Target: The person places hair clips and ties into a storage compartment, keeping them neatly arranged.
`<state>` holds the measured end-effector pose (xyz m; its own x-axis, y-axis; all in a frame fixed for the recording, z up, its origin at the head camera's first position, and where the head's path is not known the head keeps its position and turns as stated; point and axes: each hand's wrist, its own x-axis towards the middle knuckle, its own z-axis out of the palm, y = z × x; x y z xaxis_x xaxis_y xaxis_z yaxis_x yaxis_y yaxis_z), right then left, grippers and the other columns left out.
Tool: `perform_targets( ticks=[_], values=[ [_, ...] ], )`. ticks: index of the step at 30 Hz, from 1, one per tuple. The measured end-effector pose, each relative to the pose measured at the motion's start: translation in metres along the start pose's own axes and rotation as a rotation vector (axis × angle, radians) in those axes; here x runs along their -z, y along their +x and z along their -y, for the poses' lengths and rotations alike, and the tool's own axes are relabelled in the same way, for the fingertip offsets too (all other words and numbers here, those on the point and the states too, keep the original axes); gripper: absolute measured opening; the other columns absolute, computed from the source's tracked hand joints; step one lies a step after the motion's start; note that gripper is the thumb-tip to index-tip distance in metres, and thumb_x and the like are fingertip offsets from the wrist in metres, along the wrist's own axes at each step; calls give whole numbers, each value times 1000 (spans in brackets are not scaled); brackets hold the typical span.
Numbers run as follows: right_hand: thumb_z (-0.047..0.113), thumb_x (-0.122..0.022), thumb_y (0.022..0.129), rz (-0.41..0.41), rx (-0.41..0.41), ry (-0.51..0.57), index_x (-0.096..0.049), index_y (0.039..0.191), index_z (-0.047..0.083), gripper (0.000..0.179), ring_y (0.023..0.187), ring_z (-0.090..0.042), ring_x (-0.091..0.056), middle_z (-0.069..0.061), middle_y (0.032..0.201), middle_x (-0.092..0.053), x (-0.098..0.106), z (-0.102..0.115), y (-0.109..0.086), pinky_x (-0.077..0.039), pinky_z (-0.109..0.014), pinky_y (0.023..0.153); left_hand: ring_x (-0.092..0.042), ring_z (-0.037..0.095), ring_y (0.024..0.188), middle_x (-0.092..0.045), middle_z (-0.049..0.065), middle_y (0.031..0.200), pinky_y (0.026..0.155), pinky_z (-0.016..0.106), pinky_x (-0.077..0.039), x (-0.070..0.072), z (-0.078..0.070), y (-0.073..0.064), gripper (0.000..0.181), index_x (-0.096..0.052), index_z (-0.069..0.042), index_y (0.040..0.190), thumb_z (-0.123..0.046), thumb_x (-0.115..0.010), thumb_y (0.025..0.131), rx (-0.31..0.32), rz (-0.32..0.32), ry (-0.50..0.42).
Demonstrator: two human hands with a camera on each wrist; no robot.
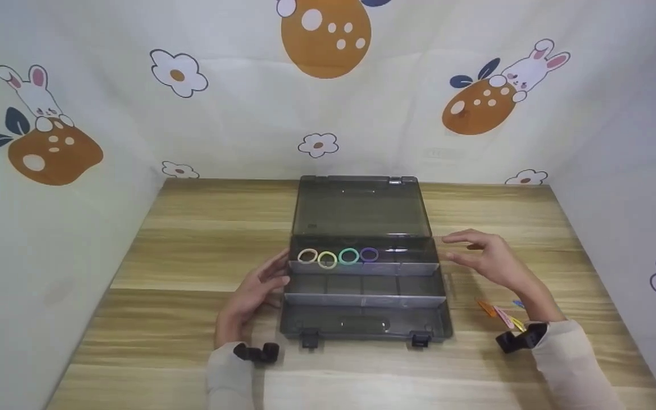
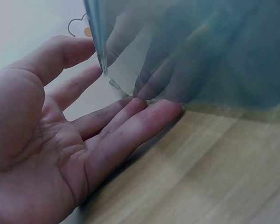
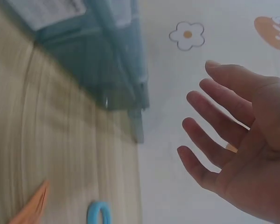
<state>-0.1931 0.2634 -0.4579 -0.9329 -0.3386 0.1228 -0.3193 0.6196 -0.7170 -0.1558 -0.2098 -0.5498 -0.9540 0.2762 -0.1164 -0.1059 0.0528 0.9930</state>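
A dark translucent storage box [image 1: 328, 326] stands on the table with its lid [image 1: 362, 210] swung back. Four-colour hair ties lie in its rear row: a peach one [image 1: 299, 257], a yellow one [image 1: 319, 262], a green one [image 1: 340, 256] and a purple one [image 1: 361, 255]. My left hand [image 1: 254, 293] touches the box's left side with extended fingers [image 2: 130, 126], palm turned up in the left wrist view. On the other side, my right hand [image 1: 496, 262] hovers beside the box's right wall, holding nothing; its fingers look spread and loosely bent in the right wrist view.
Right of the box, below my right hand, lie small hair clips: an orange one [image 1: 486, 308], a pink one [image 1: 503, 318], a yellow one [image 1: 516, 324] and a blue one [image 1: 518, 304], partly hidden by the wrist. A patterned curtain [image 1: 237, 125] borders the wood-grain table [image 1: 191, 245].
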Motion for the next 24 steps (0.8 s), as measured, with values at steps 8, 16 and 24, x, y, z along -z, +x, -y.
perform_targets(
  ticks=[8,16,24],
  values=[
    [21,-76,89,-19,-74,15,-71,123,8,37,110,7,-56,-14,128,-68,14,-24,-10,-55,-35,96,-37,34,147,-38,17,160,117,39,-39,-1,-1,-1,67,-33,-10,156,-8,-63,96,11,-11,-22],
    [25,-75,90,38,-149,10,-62,133,0,51,130,-45,-50,-24,140,-57,24,-57,-16,-46,-62,103,-36,32,148,-38,15,160,117,40,-39,-1,0,1,67,-35,-11,156,-10,-64,95,17,-19,-19],
    [30,-74,91,171,-332,134,-48,145,-1,68,135,-45,-48,-27,149,-49,35,-85,-21,-51,-17,83,-38,33,147,-40,18,159,106,23,-45,0,1,0,66,-36,-10,156,-10,-64,96,6,-9,-22]
  ],
)
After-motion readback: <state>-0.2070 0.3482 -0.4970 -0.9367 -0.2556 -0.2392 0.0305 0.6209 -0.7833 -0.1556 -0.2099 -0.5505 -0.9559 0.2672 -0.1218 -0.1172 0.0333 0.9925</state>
